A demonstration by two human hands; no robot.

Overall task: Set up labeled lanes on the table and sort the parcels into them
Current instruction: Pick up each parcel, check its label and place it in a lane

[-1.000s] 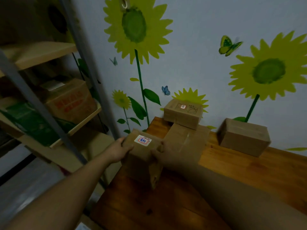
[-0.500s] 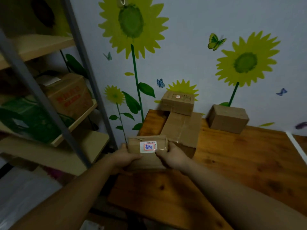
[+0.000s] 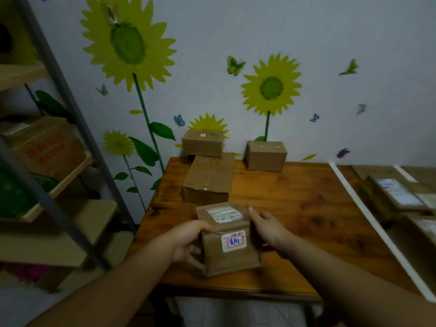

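Parcel storeroom, shelving (image 3: 70,128), boxes (image 3: 207,182), table (image 3: 295,204)

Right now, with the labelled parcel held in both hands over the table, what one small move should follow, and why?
Probably lower the parcel onto the table wood before the large box. The left hand grips one side, the right hand presses the other, and its handwritten label faces the camera, so reading seems done.
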